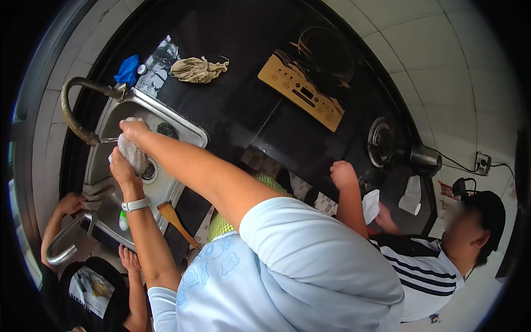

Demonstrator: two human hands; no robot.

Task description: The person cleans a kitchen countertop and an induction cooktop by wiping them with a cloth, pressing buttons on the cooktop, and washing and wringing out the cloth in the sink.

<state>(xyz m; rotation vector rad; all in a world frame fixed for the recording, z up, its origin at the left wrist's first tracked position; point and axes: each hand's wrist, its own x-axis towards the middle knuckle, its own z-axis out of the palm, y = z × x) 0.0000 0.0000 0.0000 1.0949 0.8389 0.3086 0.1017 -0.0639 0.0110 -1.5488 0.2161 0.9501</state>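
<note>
Over the stainless steel sink, my left hand and my right hand grip a wet, greyish-white cloth between them. My right hand is closed on its upper end, my left hand on its lower side. A thin stream runs from the curved faucet close beside the cloth. Behind my right hand, a dark scouring pad lies in the basin. The drain shows partly below the cloth. A white band is on my left wrist.
A wooden spatula lies by the sink. Along the counter are a crumpled rag, a blue bag and a gold-panelled cooktop. One co-worker handles a grey cloth; another has white paper or cloth.
</note>
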